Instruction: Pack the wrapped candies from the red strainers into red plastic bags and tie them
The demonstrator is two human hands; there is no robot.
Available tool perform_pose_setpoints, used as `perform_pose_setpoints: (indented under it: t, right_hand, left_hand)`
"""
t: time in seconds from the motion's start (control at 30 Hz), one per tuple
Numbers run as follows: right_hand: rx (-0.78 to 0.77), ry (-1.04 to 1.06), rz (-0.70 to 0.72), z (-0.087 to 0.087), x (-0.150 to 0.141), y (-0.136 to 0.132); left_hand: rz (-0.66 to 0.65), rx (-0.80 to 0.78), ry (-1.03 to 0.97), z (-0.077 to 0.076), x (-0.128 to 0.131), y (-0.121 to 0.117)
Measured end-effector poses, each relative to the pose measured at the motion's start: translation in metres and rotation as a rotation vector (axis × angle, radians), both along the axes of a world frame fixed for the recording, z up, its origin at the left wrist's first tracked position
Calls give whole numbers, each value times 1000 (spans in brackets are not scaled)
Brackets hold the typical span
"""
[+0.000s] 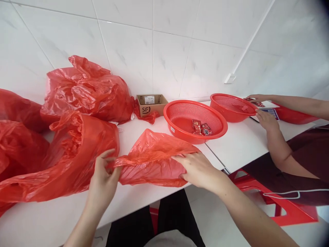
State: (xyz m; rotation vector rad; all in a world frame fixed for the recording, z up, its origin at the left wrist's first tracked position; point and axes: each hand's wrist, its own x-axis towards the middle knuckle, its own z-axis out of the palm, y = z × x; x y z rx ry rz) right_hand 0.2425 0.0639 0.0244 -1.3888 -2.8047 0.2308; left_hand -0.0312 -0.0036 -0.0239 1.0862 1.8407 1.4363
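A thin red plastic bag (156, 147) lies spread across the table in front of me, wrinkled and looking nearly flat. My left hand (104, 176) is closed on the gathered left end of it, thumb and fingers pinching the film. At the right end, my right hand (199, 171) grips the bag with its thumb below and fingers on top. Just beyond the bag, a red plastic basket (171, 115) with mesh sides holds several small red printed packets (202, 127).
Full red bags (84, 92) and an opened one (74, 151) crowd the left. A cardboard box (151, 106) stands by the tiled wall. To the right, another person's hands (267, 120) are beside a second red basket (232, 108). A red stool (290, 212) is below.
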Motion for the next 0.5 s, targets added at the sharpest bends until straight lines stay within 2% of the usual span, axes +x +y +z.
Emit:
perform_pose_setpoints:
  t: [0.07,0.13,0.2,0.27,0.33,0.37,0.43,0.5]
  right_hand:
    - [24,2,23,7,-3,0]
    - [15,-2,69,11,-9,-2]
    - [-37,1,122,16,-12,-4]
    - [-147,77,199,25,-8,-4]
    - [-240,290,251,38,6,4]
    - [-236,422,230,43,16,11]
    - [-99,600,75,47,40,30]
    - [69,541,-119,39,61,52]
  left_hand:
    - [45,153,452,-3,14,0]
    - [-7,311,818,-5,27,3]
    - [-106,387,942,-6,33,7]
    - [-213,317,869,-6,30,11]
    - [-305,158,650,-3,21,12]
    - [-342,69,519,-1,16,11]
    - [-400,-66,280,4,8,7]
    - [-450,-109,55,9,3,2]
